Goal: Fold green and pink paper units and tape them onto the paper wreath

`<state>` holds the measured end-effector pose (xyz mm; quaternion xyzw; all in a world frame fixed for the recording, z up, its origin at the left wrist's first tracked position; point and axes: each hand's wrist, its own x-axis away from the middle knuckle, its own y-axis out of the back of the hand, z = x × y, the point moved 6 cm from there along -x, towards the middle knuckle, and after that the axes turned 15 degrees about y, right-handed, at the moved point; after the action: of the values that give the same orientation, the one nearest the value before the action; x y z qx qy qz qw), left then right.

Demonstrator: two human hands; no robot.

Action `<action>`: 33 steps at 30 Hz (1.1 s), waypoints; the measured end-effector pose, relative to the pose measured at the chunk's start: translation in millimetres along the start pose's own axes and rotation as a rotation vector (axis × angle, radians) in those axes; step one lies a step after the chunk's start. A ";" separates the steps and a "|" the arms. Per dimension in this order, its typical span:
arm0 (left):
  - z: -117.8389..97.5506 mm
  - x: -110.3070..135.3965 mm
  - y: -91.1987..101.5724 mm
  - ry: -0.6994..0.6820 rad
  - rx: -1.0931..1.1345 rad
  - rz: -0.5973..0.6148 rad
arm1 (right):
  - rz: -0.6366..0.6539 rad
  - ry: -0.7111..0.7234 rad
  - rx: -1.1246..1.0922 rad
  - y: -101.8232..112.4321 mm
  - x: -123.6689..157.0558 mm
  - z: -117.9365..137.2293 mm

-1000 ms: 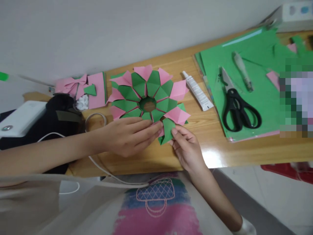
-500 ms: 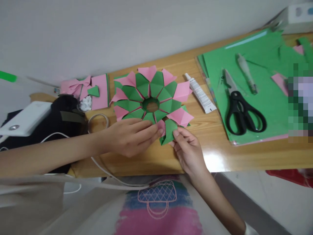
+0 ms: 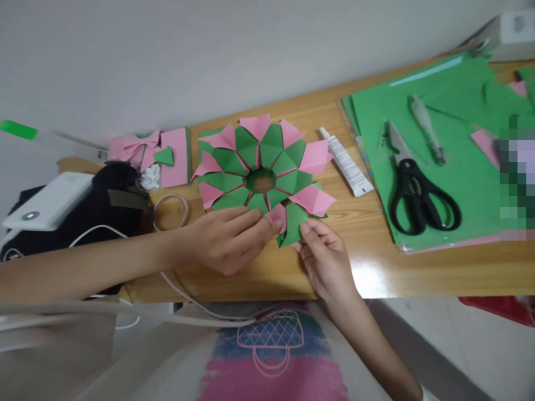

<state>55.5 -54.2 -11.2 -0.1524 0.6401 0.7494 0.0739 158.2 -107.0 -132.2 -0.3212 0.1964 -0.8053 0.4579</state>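
Note:
A ring-shaped paper flower of folded green segments and pink petals lies on the wooden table, with a round hole at its centre. At its near edge my left hand pinches a pink paper petal. My right hand grips the folded green paper piece right beside that petal, thumb on top and fingers underneath. The left fingers partly cover the flower's near side, so the joint between petal and ring is partly hidden.
A glue tube lies right of the flower. Black-handled scissors and a clear pen-like tool rest on green paper sheets. At left are pink paper pieces, a tape ring, a white power bank and a cable.
The view has shifted slightly. My left fingers have moved a little on the pink petal, and more of it shows now. Both hands keep their hold.

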 end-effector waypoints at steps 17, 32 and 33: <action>0.4 14.0 -8.6 0.070 0.008 -0.071 | -0.005 0.007 0.012 -1.9 0.1 0.1; -5.6 0.5 -2.1 0.023 -0.059 -0.032 | -0.002 0.037 0.046 -0.1 1.3 -0.5; -6.0 -0.4 -1.3 0.019 -0.058 -0.042 | -0.003 0.038 0.046 0.2 1.4 -0.8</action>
<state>57.0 -59.9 -13.1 -0.1751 0.6155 0.7643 0.0792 157.3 -108.2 -132.4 -0.2954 0.1861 -0.8162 0.4603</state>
